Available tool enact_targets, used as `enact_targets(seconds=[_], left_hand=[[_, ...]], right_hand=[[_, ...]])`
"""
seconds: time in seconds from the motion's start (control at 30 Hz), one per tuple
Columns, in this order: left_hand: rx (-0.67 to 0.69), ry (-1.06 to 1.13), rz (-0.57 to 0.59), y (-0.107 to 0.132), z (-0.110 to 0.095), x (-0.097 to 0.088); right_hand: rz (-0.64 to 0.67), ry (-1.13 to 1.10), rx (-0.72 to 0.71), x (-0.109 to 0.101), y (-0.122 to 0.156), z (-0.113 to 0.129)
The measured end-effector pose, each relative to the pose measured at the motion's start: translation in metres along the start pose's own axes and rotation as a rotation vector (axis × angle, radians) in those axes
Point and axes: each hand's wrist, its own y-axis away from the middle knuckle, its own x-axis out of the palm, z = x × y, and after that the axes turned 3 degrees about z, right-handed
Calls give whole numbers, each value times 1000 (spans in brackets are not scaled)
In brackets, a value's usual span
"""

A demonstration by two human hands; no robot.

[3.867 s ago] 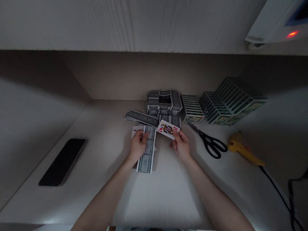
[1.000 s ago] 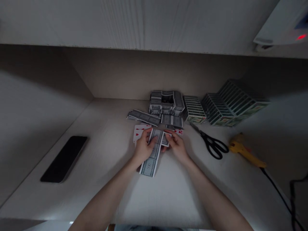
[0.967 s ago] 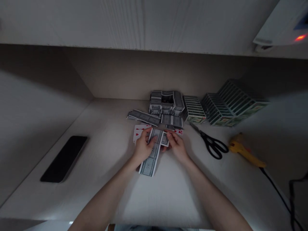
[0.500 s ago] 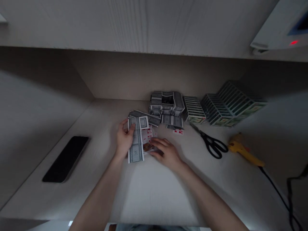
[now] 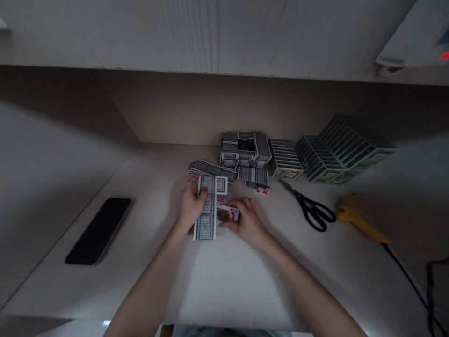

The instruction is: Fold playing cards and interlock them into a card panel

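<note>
My left hand (image 5: pixel 192 206) grips a long strip of patterned playing cards (image 5: pixel 205 220), joined end to end with their backs up. One card (image 5: pixel 221 185) juts out to the right at the strip's top. In my right hand (image 5: pixel 248 220), the thumb and fingers pinch a face-up jack card (image 5: pixel 228 214) by its right side, and its left end runs under the strip. Behind the jack lies another red-suited card (image 5: pixel 221 199), partly covered. Farther back, several more card strips (image 5: pixel 212 169) lie in a loose fan.
A box-like structure of folded cards (image 5: pixel 245 147) stands by the back wall, with stepped card structures (image 5: pixel 345 150) to its right. Black scissors (image 5: pixel 312 210) and a yellow glue gun (image 5: pixel 361 222) lie on the right. A phone (image 5: pixel 98 231) is at left; a shelf edge (image 5: pixel 224 72) overhangs.
The strip in my left hand has shifted right, closer to my right hand. My right fingers now pinch the jack, which shows more clearly beside the strip. The view has turned slightly.
</note>
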Motion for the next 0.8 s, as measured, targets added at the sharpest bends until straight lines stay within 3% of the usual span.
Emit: enact_targets(seconds=[0.23,0.5,0.6,0.8], left_hand=[[-20,-13,36,-1,7,0],[-24,60,27,-1,7,1],[-30,110,26,-1,4,1],[-73,183,43,2,-5,1]], right_hand=[[-152,-380,180,4,-2,-20],[-161,-600,384,3,-3,-25],[-187,-577,375,1,-4,-22],[-333,-439,200,-14,-8,-16]])
